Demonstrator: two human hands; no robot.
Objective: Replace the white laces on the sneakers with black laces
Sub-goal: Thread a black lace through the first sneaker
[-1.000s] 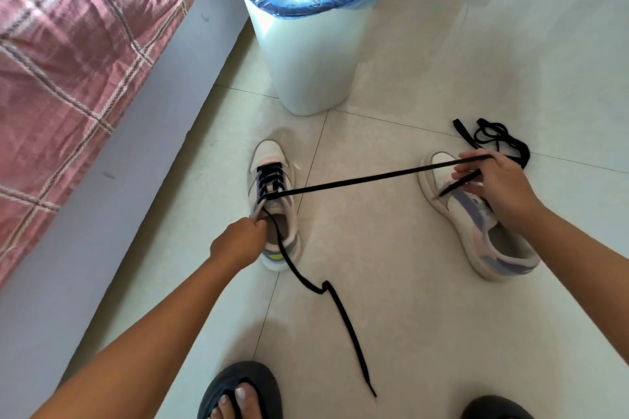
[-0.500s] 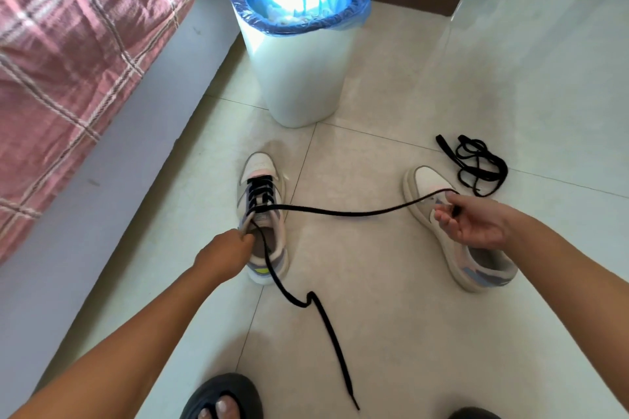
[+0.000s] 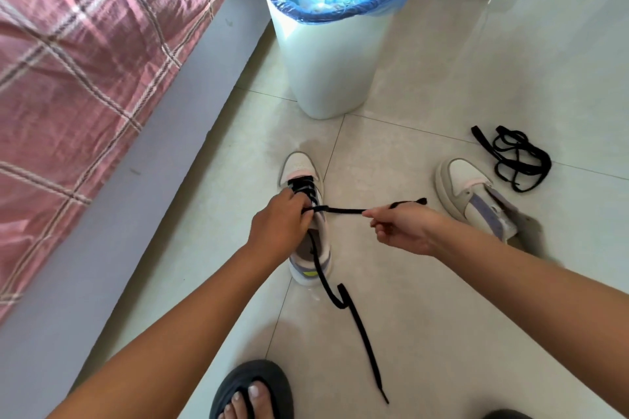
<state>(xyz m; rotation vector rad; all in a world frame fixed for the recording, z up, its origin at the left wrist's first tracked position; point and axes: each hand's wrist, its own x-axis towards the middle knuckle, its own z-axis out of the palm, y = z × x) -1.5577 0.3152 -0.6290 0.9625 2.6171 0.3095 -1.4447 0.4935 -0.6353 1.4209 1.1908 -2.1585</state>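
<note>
Sandalled foot nearest the camera, then the loose tail of the black lace trailing across the floor tiles from the left sneaker. On that sneaker the left hand presses down at the eyelets, fingers curled over the crossings; the right hand pinches the other lace end, drawn taut sideways. Lacing looks partway up this shoe; next comes feeding the pinched tip into the following eyelet. Farther off lie the unlaced right sneaker, a spare black lace, and the bin.
</note>
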